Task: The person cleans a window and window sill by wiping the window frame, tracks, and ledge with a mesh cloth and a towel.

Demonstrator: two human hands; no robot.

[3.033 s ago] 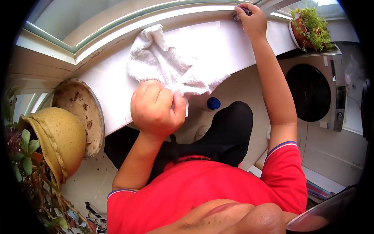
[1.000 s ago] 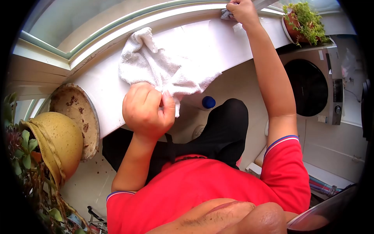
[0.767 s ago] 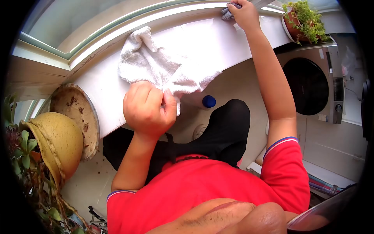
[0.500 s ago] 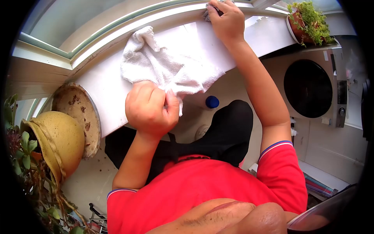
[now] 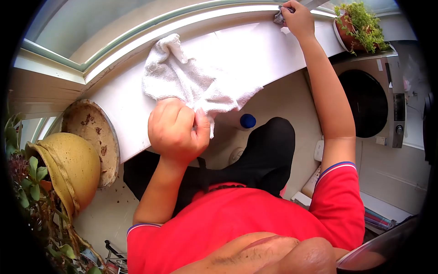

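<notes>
Head view: contact work in hand at the window frame, extent of completion not verifiable

Right hand [image 5: 299,20]: grasping a small grey wad [image 5: 278,17] between thumb and fingers, arm stretched out. The wad is at the far edge of the white sill [image 5: 125,121], by the foot of the window frame [image 5: 137,48], toward the sill's right part. Its material cannot be told.

Left hand [image 5: 178,132]: clenched, back uppermost, grasping the near edge of a white towel [image 5: 182,75]. The towel lies rumpled over the sill, one corner hanging below the fist and another reaching past the near edge.

Progress, as judged: work at the frame appears under way and not closed out, since the wad is in the fingers and not set down. Dark streaks show at the frame's foot toward its left end; whether they are dirt or shadow cannot be determined. That stretch is best recorded as open. The glare on the middle of the sill prevents any finding on its condition. The towel is neither folded nor spread flat.

Surroundings: a potted plant [image 5: 360,27] stands at the sill's right end; a stained dish [image 5: 106,125] and a yellow pot [image 5: 75,169] are at the left.
</notes>
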